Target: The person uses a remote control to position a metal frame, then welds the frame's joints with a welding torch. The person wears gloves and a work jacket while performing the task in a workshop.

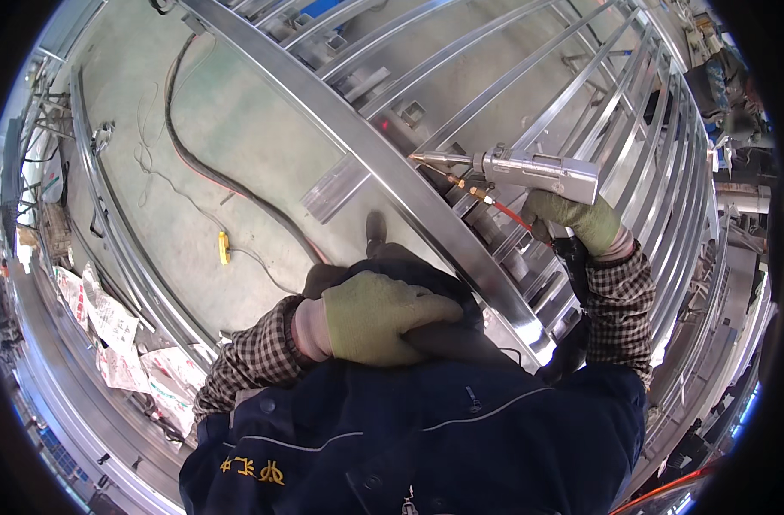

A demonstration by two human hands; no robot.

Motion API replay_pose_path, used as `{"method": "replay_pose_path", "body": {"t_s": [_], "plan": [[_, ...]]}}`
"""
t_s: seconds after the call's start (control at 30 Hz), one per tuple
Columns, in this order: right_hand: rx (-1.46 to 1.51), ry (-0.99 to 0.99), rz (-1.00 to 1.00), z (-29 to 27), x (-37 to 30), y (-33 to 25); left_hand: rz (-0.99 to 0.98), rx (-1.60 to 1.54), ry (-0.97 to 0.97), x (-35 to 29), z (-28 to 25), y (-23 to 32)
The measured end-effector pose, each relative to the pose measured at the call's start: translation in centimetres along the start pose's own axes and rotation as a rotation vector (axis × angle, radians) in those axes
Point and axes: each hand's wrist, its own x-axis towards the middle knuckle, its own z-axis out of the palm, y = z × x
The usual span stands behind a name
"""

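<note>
Clasping the silver welding gun (542,172), the right hand (582,221) aimed the nozzle (448,158) at a bar joint of the metal frame (396,176), apparently a welding step calling next for steadiness, while the left hand (379,318) lay over the lap (448,285), its hold unclear.

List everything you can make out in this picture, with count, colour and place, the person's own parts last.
Gun-shaped tool: one, silver, in the right hand
Red hose: one, red, below the tool
Barred frame: one, silver, centre to upper right
Square tube: one, silver, left of the frame's long rail
Thick cable: one, dark, floor at left
Yellow box: one, yellow, on a thin cord, floor at left
Printed sheeting: several pieces, white and red, far left
Orange hose: one, orange, lower right
Jacket: one, navy, bottom
Checked sleeves: two, dark and pale, both forearms
Left hand: one, green-gloved, centre
Right hand: one, green-gloved, right
</note>
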Motion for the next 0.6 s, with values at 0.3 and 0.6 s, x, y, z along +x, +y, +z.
{"method": "replay_pose_path", "body": {"t_s": [0.3, 0.6], "plan": [[0.117, -0.080, 0.057, -1.6, 2.3, 1.5, -0.155, -0.180, -0.220, 4.1, -1.6, -2.7], [0.150, -0.154, 0.064, -2.4, 3.6, 3.0, -0.203, -0.242, -0.323, 5.6, -1.8, -5.1]]}}
